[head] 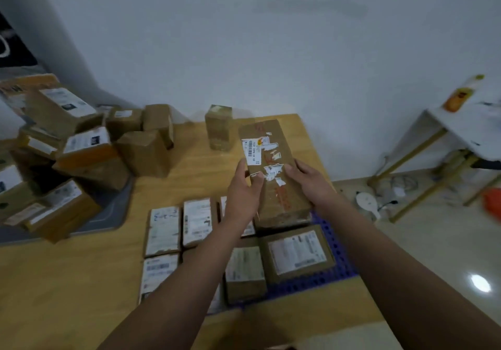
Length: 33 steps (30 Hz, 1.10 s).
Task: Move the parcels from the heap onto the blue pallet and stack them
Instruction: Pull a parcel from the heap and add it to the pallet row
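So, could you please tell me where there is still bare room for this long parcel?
The pallet shows only a bare strip along its right edge; parcels crowd the rest, and under the long parcel is hidden. The table is bare between those parcels and the heap.

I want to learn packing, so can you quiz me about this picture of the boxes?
1. True or false: the left hand and the right hand both hold the long parcel.
2. Where is the heap? A) left of the blue pallet B) right of it C) on the white side table
3. Fill in: the lone parcel by the wall stands ____.
Key: 1 true; 2 A; 3 upright.
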Each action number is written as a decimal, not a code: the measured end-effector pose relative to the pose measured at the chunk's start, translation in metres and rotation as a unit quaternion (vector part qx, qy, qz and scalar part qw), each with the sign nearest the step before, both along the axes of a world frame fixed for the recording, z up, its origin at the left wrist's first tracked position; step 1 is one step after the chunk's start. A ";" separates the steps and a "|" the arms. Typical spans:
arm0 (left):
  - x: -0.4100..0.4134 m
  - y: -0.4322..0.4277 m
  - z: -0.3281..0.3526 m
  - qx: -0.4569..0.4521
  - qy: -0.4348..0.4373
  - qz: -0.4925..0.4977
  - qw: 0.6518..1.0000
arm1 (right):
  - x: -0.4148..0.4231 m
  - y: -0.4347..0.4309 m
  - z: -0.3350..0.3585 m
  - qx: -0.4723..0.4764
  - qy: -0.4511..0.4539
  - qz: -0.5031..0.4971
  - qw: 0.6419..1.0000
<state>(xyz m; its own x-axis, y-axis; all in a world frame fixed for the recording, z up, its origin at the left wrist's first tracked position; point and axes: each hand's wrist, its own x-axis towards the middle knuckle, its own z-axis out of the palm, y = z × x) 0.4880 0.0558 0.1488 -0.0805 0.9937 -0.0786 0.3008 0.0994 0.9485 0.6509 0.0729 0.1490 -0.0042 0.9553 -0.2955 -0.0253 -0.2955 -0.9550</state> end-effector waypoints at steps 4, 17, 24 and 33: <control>0.071 -0.014 -0.012 -0.035 0.036 -0.078 0.996 | 0.077 -0.014 -0.013 0.000 -0.061 -0.034 0.998; 0.134 -0.041 -0.089 -0.065 0.295 -0.194 0.933 | 0.191 -0.039 -0.071 -0.057 -0.096 -0.054 0.992; 0.131 -0.056 -0.109 -0.066 0.394 -0.232 0.887 | 0.185 -0.048 -0.121 -0.108 -0.103 -0.029 0.988; 0.134 -0.061 -0.110 -0.051 0.393 -0.210 0.894 | 0.185 -0.055 -0.152 -0.102 -0.186 -0.014 0.977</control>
